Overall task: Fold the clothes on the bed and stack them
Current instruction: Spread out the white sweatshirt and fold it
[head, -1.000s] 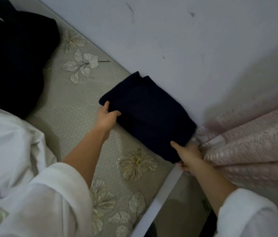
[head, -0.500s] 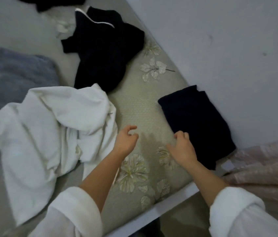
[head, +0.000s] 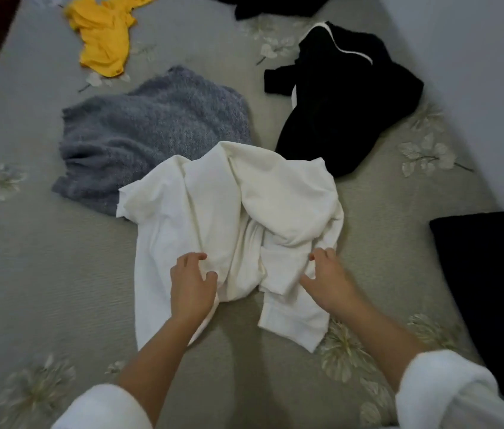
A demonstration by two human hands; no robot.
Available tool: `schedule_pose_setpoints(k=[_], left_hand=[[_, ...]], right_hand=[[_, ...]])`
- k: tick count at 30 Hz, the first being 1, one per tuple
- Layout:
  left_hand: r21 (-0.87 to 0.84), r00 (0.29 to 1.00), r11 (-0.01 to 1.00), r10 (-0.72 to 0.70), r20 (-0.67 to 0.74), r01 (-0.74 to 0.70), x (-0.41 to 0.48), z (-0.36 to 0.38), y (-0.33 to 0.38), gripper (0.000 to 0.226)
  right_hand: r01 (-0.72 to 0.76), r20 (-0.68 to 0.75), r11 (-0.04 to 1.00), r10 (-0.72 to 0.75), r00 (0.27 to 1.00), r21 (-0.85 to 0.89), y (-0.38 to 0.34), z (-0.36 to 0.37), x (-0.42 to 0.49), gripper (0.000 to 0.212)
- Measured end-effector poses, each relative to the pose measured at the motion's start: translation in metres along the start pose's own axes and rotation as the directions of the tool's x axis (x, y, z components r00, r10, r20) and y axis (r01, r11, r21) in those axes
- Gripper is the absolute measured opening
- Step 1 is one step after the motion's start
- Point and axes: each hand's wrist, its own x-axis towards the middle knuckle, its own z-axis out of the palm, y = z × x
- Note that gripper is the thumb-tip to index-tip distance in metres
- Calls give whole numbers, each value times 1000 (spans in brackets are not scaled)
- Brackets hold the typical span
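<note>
White cotton takes centre stage: a crumpled white sweatshirt (head: 232, 218) lies in a heap in the middle of the floral bedspread (head: 43, 274), right in front of the person. Both hands are on its near edge. The left hand (head: 192, 286) rests on the cloth at about seven o'clock of the heap, fingers spread and gently bent, thumb apart, nothing pinched between them. The right hand (head: 328, 280) sits at about five o'clock, also loose and wide, fingertips just touching a rumpled fold. No real hold on either side yet. I'd call this the very start of a new garment: reaching in, about to take hold. One dark folded piece (head: 489, 289) lies flat at three to four o'clock, near the wall (head: 476, 72), and looks like the bottom of the stack. Waiting their turn are a fuzzy grey sweater (head: 151, 131) at ten o'clock, its corner tucked under the white one, a black top with white trim (head: 346, 97) at one o'clock, and a yellow garment (head: 105, 35) far off at eleven. Next, I'd say, the fingers need to close on the hem or shoulders, lift and shake the sweatshirt flat, clear of the grey knit, with sleeves untangled before any folding.
</note>
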Motion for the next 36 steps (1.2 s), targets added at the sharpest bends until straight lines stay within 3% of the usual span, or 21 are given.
schedule_pose_setpoints(k=[3, 6, 8, 10, 13, 15, 16, 17, 19, 20, 22, 23, 25, 27, 28, 29, 31, 32, 34, 35, 36], left_hand=[[71, 948, 949, 300, 105, -308, 21, 0, -18, 35], [100, 820, 854, 449, 354, -511, 27, 24, -31, 47], [268, 776, 787, 374, 508, -555, 33, 46, -39, 71], [424, 807, 754, 233, 543, -502, 39, 64, -44, 86], [519, 844, 718, 179, 505, -463, 46, 76, -42, 66], [440, 843, 775, 212, 495, -454, 49, 70, -37, 49], [313, 843, 850, 244, 479, -423, 50, 62, -33, 41], [111, 844, 922, 285, 454, -371, 52, 49, -31, 31], [-263, 843, 952, 266, 467, -154, 55, 12, -24, 26], [-380, 844, 924, 229, 485, -32, 56, -11, -22, 31], [-485, 855, 869, 177, 488, 97, 50, -56, -21, 38], [-506, 862, 856, 175, 476, 106, 45, -75, -22, 41], [-514, 862, 855, 204, 464, 74, 27, -103, -20, 53], [-490, 817, 872, 277, 506, 8, -1, -117, -9, 50], [-473, 778, 880, 317, 542, -29, -17, -121, 1, 46], [-453, 733, 889, 354, 581, -70, -36, -125, 11, 43], [-410, 617, 897, 417, 668, -163, -69, -130, 27, 39], [-377, 556, 900, 433, 709, -219, -82, -135, 31, 36], [-326, 478, 906, 420, 772, -269, -98, -151, 36, 23], [-323, 485, 913, 406, 774, -249, -102, -161, 39, 20], [-333, 541, 918, 396, 741, -216, -106, -170, 42, 22]], right_hand=[[24, -143, 993, -40, 989, -113, -30, 9, 27, 48], [6, -252, 971, -68, 965, -239, -53, 19, 51, 62], [-49, -228, 940, -31, 973, -337, -57, 25, 64, 70], [-89, -191, 895, 4, 982, -436, -52, 31, 74, 58], [-82, -241, 870, -43, 970, -486, -43, 32, 80, 26], [-78, -301, 929, -37, 953, -361, -40, 28, 77, 25], [-76, -333, 964, -13, 943, -254, -39, 24, 74, 25], [-83, -367, 988, 29, 930, -130, -41, 19, 70, 24], [-117, -394, 973, 189, 900, 199, -47, 5, 61, 21], [-126, -374, 900, 295, 879, 416, -54, -4, 57, 19], [-124, -247, 652, 447, 860, 748, -67, -21, 43, 17], [-161, -152, 563, 468, 870, 810, -74, -28, 31, 18], [-326, 101, 484, 433, 896, 812, -90, -32, -3, 34], [-528, 423, 424, 320, 848, 736, -111, -27, -41, 57], [-564, 514, 391, 235, 825, 727, -121, -24, -58, 60], [-560, 535, 342, 175, 827, 755, -132, -22, -73, 55], [-488, 449, 230, 203, 870, 842, -145, -22, -94, 40], [-434, 370, 239, 269, 889, 869, -146, -24, -101, 42], [-333, 202, 425, 324, 924, 842, -141, -38, -119, 51], [-276, 126, 569, 288, 949, 775, -136, -47, -131, 53], [-210, 65, 718, 225, 972, 664, -128, -56, -144, 55]])
